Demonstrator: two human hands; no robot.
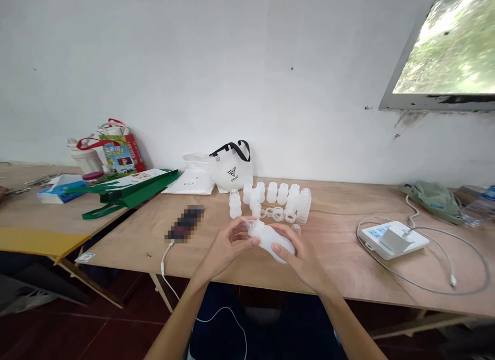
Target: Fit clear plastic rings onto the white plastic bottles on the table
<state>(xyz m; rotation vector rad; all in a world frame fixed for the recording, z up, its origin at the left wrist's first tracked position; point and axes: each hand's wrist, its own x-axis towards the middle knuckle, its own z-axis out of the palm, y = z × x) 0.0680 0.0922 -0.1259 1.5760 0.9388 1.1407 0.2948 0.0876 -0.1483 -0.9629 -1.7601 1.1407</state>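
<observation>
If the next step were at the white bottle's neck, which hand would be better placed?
Probably the left hand: it is at the neck end of the white bottle, while the right hand grips the bottle's body.

Left of your left hand [234,241] you have a pixelated dark item [184,224], then a green bag [131,192]; beyond, a white tote [222,170]. Right of your right hand [299,251]: a white box [398,251].

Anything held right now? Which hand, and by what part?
Yes, a white bottle. The right hand grips its body; the left hand is at its neck end, exact grip unclear.
</observation>
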